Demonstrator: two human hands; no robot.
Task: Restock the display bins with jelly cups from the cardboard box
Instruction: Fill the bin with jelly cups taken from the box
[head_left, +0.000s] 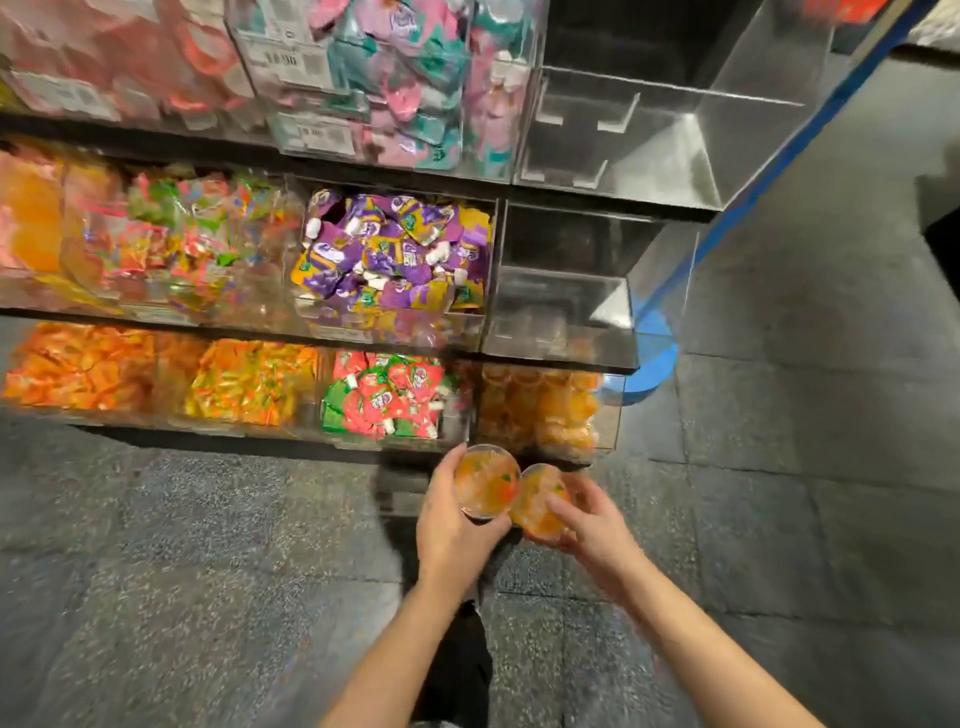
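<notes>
My left hand is closed around an orange jelly cup with its clear lid facing up. Beside it, my right hand grips a second orange jelly cup, tilted on its side; the two cups touch. Both hands hover just in front of the bottom-right clear display bin, which holds several orange jelly cups. The cardboard box is out of sight.
Clear bins fill three shelf rows: red-green packets, purple-yellow packets, pink-teal packets, orange and mixed sweets to the left. Two right-hand bins look empty. A blue shelf frame ends the unit; speckled grey floor below.
</notes>
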